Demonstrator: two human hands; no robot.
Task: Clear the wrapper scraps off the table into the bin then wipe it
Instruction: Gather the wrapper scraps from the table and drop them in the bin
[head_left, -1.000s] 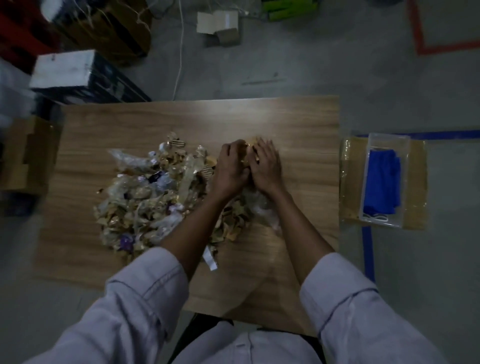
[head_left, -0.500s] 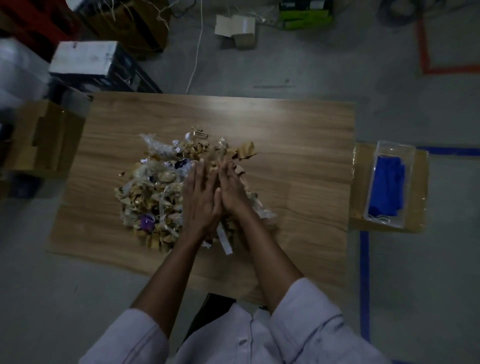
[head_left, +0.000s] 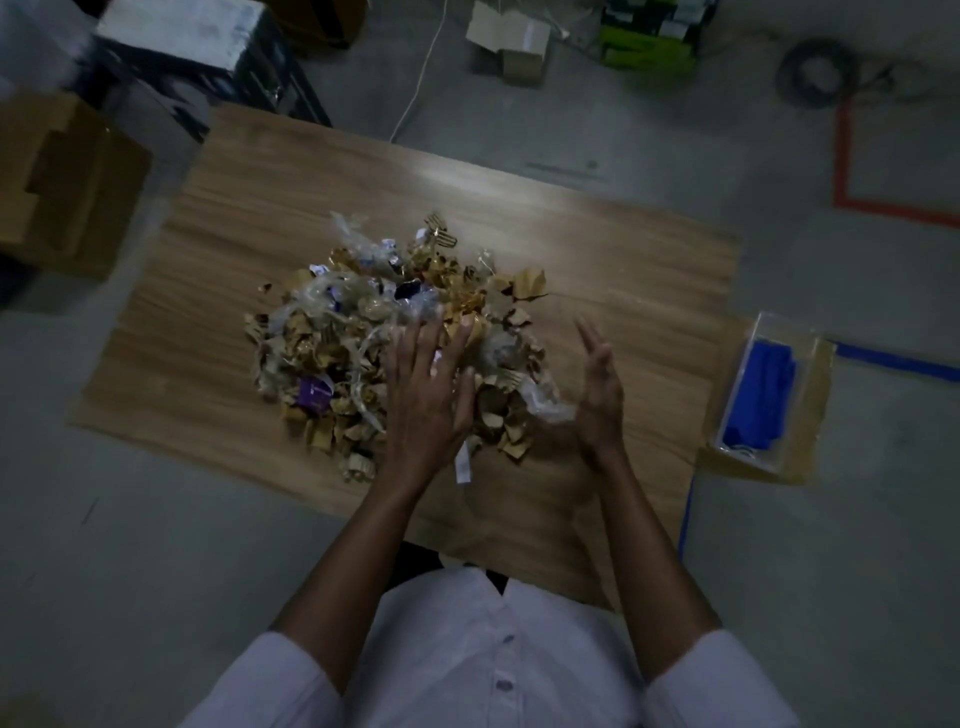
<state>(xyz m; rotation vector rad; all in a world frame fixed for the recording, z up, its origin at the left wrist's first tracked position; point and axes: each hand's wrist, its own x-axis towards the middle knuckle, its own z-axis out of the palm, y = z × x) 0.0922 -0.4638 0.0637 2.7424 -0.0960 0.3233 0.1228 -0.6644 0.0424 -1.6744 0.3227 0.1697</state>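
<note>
brown, gold and clear wrapper scraps (head_left: 363, 338) lay in one loose heap in the middle of the wooden worktop (head_left: 249, 218), which showed bare on every side of the heap, so none of the scraps had reached a bin. no bin could be made out for certain, though an open cardboard box (head_left: 67, 171) stood on the floor well to the left of the heap and may have served as one. the left hand (head_left: 426, 384) lay flat on the near right part of the heap, fingers straight and spread, grasping nothing. laid so, it looked meant to press the light pieces down and stop them sliding apart. the right hand (head_left: 597, 395) stood edge-on just to the right of the heap, fingers straight, also released and holding nothing. its palm was turned toward the heap like a wall, probably to rake strays inward. whether it touched the crinkled clear film (head_left: 545, 405) at the heap's right fringe could not be told. a narrow white strip (head_left: 462, 467) lay at the heap's near edge, by the left wrist. well to the right of the heap, off the worktop, a blue cloth (head_left: 761, 395) sat in a clear tray (head_left: 776, 326) on a cardboard piece (head_left: 810, 452), likely parked there for the wiping. by that reading, gathering was the step in hand and the wiping was far off.
</note>
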